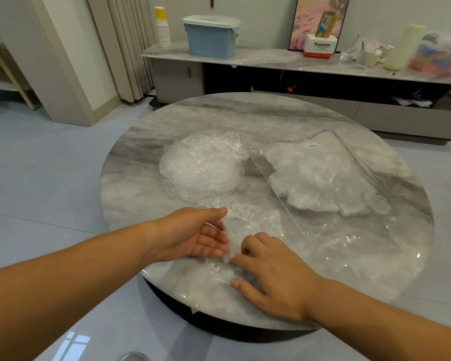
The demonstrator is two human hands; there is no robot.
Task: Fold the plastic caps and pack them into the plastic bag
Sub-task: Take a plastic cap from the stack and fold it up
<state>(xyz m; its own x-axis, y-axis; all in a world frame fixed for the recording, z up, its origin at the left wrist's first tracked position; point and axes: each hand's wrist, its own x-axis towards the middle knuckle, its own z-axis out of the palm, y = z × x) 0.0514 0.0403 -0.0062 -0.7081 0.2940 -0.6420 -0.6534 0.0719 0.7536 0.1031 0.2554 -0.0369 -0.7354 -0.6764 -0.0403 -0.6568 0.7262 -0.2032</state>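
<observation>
A clear plastic cap [248, 222] lies crumpled on the round marble table [245, 113] near its front edge. My left hand [193, 233] pinches the cap's left edge between thumb and fingers. My right hand [271, 267] presses its fingertips down on the cap's near side. Behind them sits a loose pile of clear caps [203, 165]. To the right lies the transparent plastic bag [323, 175] with a white label, several folded caps inside it, its open end toward me.
A long low cabinet [271, 61] runs along the far wall with a blue lidded box [211, 37], stacked paper cups [163, 27], a Panasonic box [320, 46] and clutter. A curtain [125, 43] hangs at left. Grey tiled floor surrounds the table.
</observation>
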